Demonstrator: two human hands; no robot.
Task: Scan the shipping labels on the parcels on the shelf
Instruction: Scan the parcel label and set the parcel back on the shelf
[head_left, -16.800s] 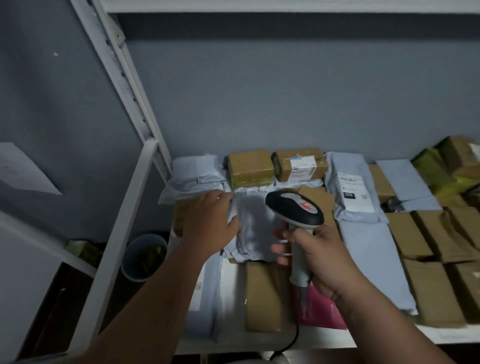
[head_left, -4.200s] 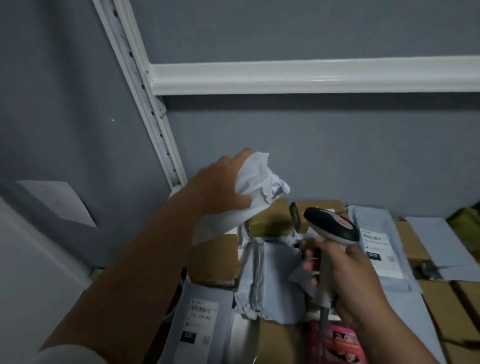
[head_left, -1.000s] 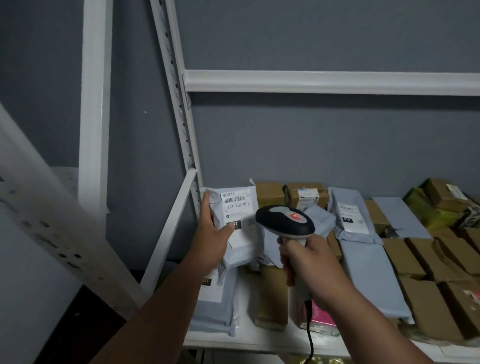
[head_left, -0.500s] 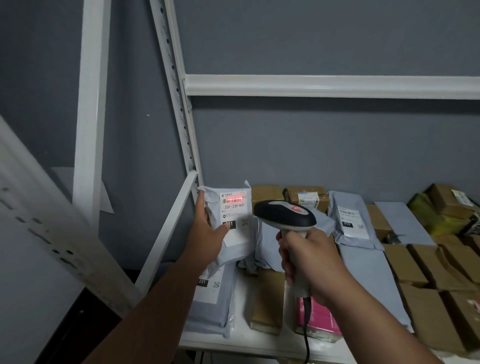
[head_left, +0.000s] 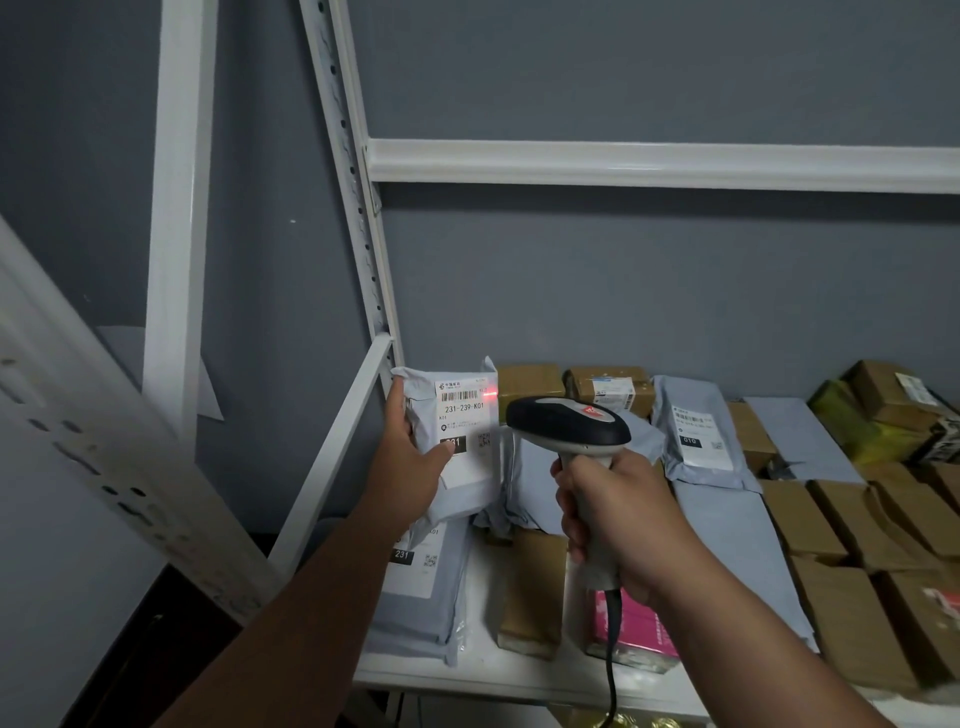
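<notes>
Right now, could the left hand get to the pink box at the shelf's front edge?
Probably not: the left hand grips a grey mailer, and the right hand with the scanner covers the pink box.

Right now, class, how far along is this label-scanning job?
Done: cannot tell; no parcel shows a scanned mark. In hand: the left hand holds a grey mailer upright while the right hand aims the scanner; its red light sits at the label's right edge. Left: probably the labelled mailer and brown boxes.
</notes>
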